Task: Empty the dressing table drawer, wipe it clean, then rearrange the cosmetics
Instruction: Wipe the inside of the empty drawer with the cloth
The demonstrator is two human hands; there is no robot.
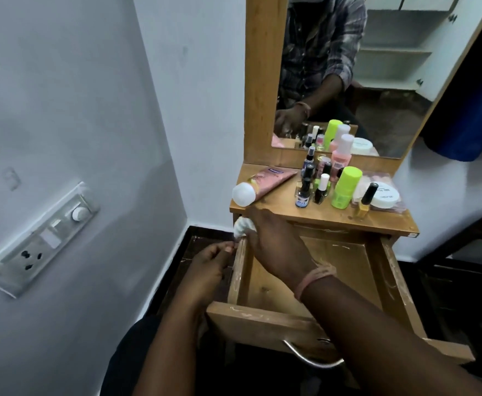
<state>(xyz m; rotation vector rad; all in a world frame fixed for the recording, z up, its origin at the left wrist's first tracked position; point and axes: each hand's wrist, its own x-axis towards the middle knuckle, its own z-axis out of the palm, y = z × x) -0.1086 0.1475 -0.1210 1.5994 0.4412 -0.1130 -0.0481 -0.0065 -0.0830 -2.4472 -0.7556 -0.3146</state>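
Note:
The wooden drawer [388,270] of the dressing table stands pulled out, and nothing lies inside it. My right hand [271,238] grips a crumpled white cloth [242,225] at the drawer's far left corner, just under the tabletop edge. My left hand [208,258] is beside the drawer's left wall with its fingers curled, the fingertips near that wall's top edge; whether they hold anything I cannot tell. The cosmetics stand on the tabletop [276,208]: a pink tube [265,181] lying on its side, several small nail polish bottles [321,190], a lime green bottle [344,187], a pink bottle [342,152] and a flat white jar [385,195].
A mirror [362,67] rises behind the tabletop. A white wall with a switch and socket panel [39,241] is close on the left. The drawer's metal handle [311,357] sticks out toward me. A dark piece of furniture [462,267] stands at the right.

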